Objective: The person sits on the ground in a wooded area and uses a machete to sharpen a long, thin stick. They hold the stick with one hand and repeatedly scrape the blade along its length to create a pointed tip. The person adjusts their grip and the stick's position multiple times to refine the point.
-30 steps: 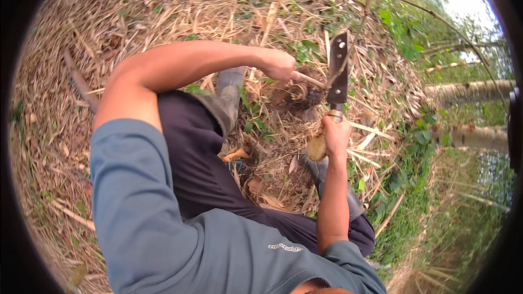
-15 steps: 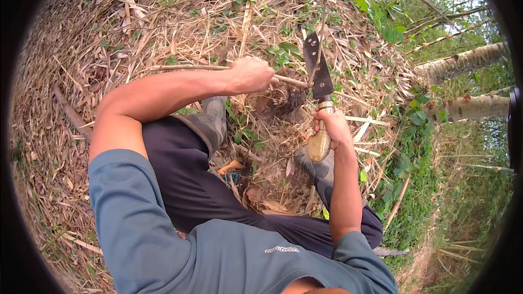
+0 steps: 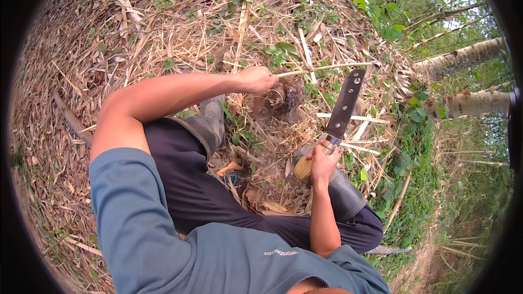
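Note:
A thin pale stick juts to the right out of my left hand, whose fingers are wrapped round it. Any part of the stick on the other side of that hand does not show. My right hand grips the wooden handle of a machete over my right boot. Its dark blade, with several holes along it, points away from me and slightly right. The blade's tip lies just below the stick's far end in the picture; whether they touch I cannot tell.
Below my left hand is a dark stump-like clump in bare soil. My boots stand either side of it. Dry leaves and split strips cover the ground. Pale trunks and green vines stand on the right.
The machete has swung down toward me and its blade has tilted right. The stick that stuck out left of my left hand no longer shows there; a longer length now extends right.

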A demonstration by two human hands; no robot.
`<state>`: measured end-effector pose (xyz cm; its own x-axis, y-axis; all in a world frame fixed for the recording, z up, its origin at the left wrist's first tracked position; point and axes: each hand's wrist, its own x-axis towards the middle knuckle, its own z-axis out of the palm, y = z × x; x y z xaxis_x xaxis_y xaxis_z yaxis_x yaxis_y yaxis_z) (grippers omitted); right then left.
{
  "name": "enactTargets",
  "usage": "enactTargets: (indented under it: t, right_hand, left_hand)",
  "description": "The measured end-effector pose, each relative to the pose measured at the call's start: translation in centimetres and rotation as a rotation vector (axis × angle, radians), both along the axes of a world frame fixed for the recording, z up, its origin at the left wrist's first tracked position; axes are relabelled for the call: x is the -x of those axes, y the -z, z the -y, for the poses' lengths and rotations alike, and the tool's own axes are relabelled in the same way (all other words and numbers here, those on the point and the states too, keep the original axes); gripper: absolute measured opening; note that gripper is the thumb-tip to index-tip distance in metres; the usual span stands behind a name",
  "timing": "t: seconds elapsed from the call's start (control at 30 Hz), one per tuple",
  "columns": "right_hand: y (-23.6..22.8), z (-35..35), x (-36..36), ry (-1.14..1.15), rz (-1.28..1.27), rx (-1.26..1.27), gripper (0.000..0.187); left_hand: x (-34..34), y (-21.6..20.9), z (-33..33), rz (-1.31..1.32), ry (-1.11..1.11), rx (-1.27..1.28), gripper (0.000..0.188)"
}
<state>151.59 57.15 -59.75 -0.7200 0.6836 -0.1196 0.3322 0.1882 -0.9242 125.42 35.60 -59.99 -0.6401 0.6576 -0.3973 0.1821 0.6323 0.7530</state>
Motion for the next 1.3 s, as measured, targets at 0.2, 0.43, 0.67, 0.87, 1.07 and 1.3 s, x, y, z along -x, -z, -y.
enactTargets:
  t: [0.2, 0.43, 0.67, 0.87, 1.07, 1.3]
  right_hand:
    - [-2.0, 1.2, -4.3, -0.192, 0.114, -0.563, 0.023]
    - [-5.0, 1.4, 2.5, -0.240, 0.029, -0.658, 0.016]
    - [-5.3, 0.3, 7.6, -0.365, 0.220, -0.797, 0.029]
    - [-4.8, 1.1, 8.5, -0.424, 0.304, -0.869, 0.033]
    - [-4.8, 0.5, 8.3, -0.443, 0.226, -0.923, 0.037]
    - [-5.5, -1.0, 9.2, -0.483, 0.397, -0.846, 0.036]
  left_hand:
    - [1.4, -0.7, -0.6, 0.078, 0.064, 0.044, 0.052]
    - [0.0, -2.0, 0.1, -0.179, 0.208, -0.093, 0.051]
    - [-1.5, -1.0, 1.1, -0.302, 0.193, 0.070, 0.056]
    - [-1.3, -0.5, 0.9, -0.246, 0.160, 0.083, 0.058]
    - [-2.0, 0.2, 0.7, -0.227, 0.126, 0.028, 0.059]
    - [-2.6, -1.2, 0.3, -0.142, 0.092, 0.023, 0.058]
